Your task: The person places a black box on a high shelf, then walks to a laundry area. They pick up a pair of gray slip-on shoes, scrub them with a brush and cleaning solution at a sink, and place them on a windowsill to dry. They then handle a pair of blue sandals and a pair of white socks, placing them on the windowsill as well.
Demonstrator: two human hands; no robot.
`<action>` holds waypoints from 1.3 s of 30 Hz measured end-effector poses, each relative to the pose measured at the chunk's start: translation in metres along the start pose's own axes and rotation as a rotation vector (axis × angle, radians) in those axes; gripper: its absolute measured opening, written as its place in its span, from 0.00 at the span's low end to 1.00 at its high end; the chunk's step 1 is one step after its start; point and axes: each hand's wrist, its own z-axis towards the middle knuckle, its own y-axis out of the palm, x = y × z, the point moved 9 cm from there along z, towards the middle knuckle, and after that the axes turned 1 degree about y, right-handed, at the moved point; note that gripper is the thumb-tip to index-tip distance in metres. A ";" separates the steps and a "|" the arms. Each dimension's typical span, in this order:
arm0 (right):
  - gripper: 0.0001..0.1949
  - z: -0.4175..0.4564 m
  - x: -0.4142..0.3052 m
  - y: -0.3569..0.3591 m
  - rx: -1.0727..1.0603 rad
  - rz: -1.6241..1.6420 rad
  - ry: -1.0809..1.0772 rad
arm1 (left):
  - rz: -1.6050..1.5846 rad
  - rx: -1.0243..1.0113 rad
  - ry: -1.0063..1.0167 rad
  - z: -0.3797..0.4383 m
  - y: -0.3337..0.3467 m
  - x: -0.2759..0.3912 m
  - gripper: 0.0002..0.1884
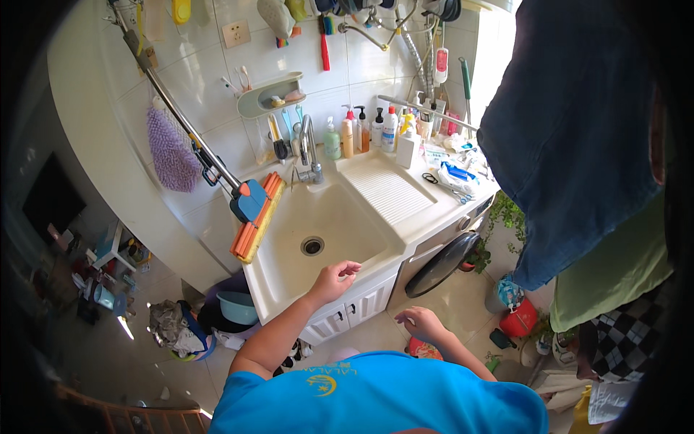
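My left hand hovers over the front rim of a white laundry sink, its fingers loosely curled with nothing in them. To the right and lower, my right hand hangs in front of the washing machine, fingers apart and holding nothing. A sponge mop with an orange and yellow head leans across the sink's left edge. The chrome faucet stands at the back of the sink. A ribbed washboard surface lies to the right of the bowl.
Several pump bottles line the wall behind the washboard. Scissors and packets lie at the counter's right end. Below, the washing machine's round door stands ajar. Dark blue clothing hangs at the right. A blue basin sits low at the left.
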 end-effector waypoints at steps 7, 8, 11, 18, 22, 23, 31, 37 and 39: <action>0.08 0.049 0.017 -0.002 0.034 0.014 0.065 | 0.093 -0.048 0.031 0.022 -0.025 -0.004 0.12; 0.07 0.056 0.016 -0.004 0.062 0.031 0.054 | 0.085 -0.062 0.023 0.029 -0.029 -0.008 0.12; 0.05 0.073 0.014 0.004 0.098 0.059 0.077 | -0.030 -0.107 0.037 0.046 -0.035 -0.021 0.12; 0.09 0.092 0.019 0.027 0.133 -0.014 0.268 | -0.223 -0.247 -0.002 0.065 -0.010 -0.062 0.11; 0.13 0.095 0.024 0.021 0.211 -0.006 0.376 | -0.313 -0.342 -0.019 0.072 -0.001 -0.068 0.10; 0.13 0.095 0.026 0.018 0.228 0.006 0.419 | -0.300 -0.347 0.000 0.076 -0.005 -0.067 0.10; 0.13 0.174 -0.022 -0.017 0.295 0.012 0.157 | -0.150 -0.224 0.102 0.117 -0.081 -0.038 0.11; 0.10 0.220 -0.047 -0.057 0.328 0.092 0.042 | -0.107 0.012 0.286 0.151 -0.179 0.007 0.10; 0.08 0.228 -0.054 -0.068 0.353 0.084 -0.015 | -0.118 0.091 0.346 0.153 -0.204 0.020 0.09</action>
